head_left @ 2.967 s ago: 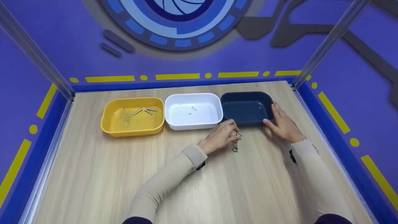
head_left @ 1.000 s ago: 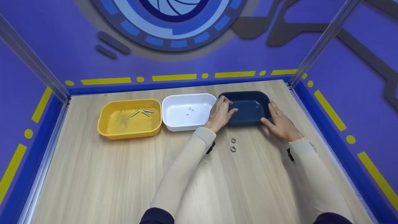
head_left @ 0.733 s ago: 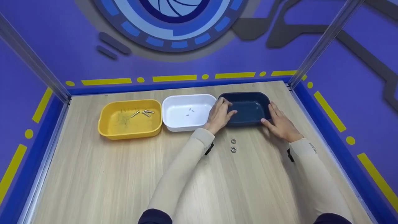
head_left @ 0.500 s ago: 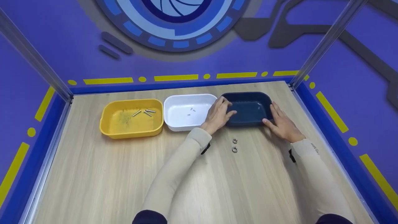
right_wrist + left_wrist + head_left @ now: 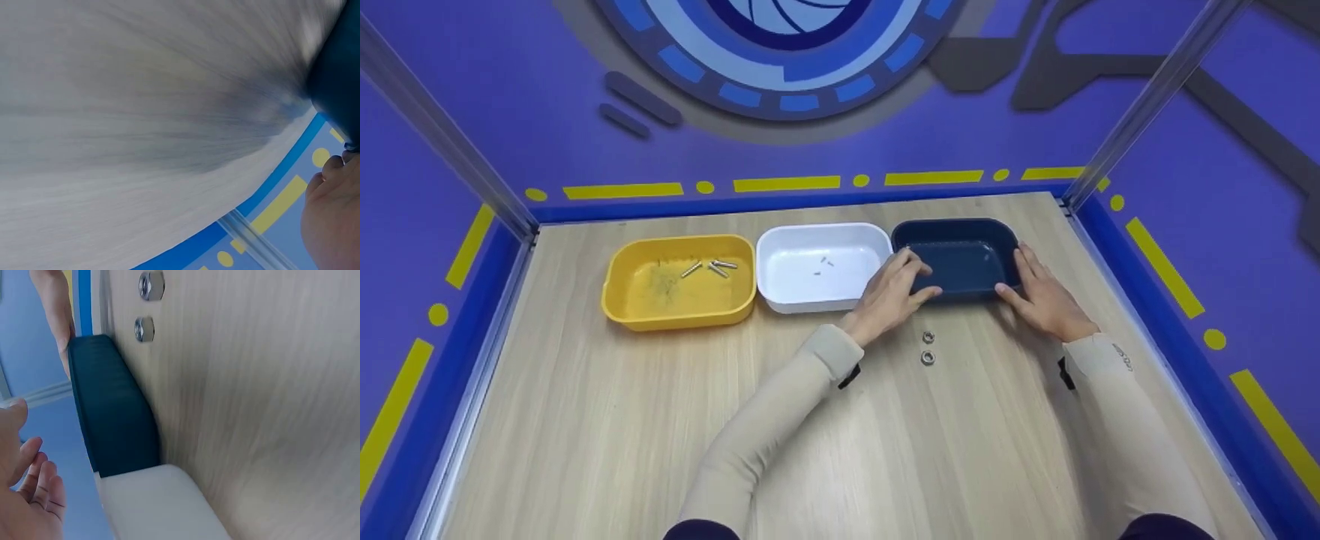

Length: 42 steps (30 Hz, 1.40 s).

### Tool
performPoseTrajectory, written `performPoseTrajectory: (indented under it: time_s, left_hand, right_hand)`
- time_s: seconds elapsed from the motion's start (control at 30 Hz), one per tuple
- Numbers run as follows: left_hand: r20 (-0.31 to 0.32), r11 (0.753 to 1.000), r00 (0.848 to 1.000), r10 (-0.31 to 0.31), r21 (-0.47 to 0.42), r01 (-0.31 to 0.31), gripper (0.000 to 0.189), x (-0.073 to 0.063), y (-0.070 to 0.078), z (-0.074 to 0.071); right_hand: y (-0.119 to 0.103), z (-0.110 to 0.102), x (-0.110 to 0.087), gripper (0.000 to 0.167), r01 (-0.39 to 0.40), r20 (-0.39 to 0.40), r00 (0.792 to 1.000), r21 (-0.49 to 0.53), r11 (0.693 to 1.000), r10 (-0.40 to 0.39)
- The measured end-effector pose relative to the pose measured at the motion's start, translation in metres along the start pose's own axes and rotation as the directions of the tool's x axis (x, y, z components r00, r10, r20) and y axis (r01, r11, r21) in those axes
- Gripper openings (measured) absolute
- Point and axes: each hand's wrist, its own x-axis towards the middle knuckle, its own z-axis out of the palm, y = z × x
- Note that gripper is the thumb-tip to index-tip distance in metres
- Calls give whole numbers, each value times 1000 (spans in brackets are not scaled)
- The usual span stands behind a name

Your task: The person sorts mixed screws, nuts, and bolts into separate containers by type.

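Note:
In the head view my left hand is over the near left corner of the dark blue tray, its fingers loosely bent. The left wrist view shows its thumb and fingers apart, with nothing seen between them. My right hand rests against that tray's right end, fingers fairly straight along the side and thumb at the near edge. Two metal nuts, a farther one and a nearer one, lie on the table in front of the tray. My left hand hides part of the tray's inside.
A white tray with several tiny screws touches the dark tray's left side. Left of it sits a yellow tray holding several larger screws. Blue-purple walls rise behind and beside the wooden table.
Three seconds ago my left hand pinched a nut above the table. It then moved over the dark tray and has now drawn back slightly toward me, without the nut. My right hand stays put.

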Motion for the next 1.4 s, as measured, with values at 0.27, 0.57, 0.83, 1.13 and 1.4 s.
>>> performPoseTrajectory:
  time_s: [0.27,0.57,0.83,1.13,1.4]
  left_hand:
    - [26,997,999,42,-59,-40,39,-23,-3,9]
    - [153,971,982,107,-226,-70,31,-52,-12,27]
    - [264,969,958,112,-244,-46,33,-65,-16,38]
    - [321,976,940,115,-213,-46,33,-65,-15,39]
    - [334,980,934,127,-188,-67,31,-64,-17,45]
  right_hand:
    - [-1,-1,0,92,-9,3,1000,-3,1000,9]
    - [1,1,1,93,-14,13,1000,11,1000,14]
    - [0,-1,1,92,-11,16,1000,15,1000,11]
    - [-1,-3,2,94,-33,36,999,20,999,32]
    - [0,-2,2,95,-47,56,997,27,999,45]
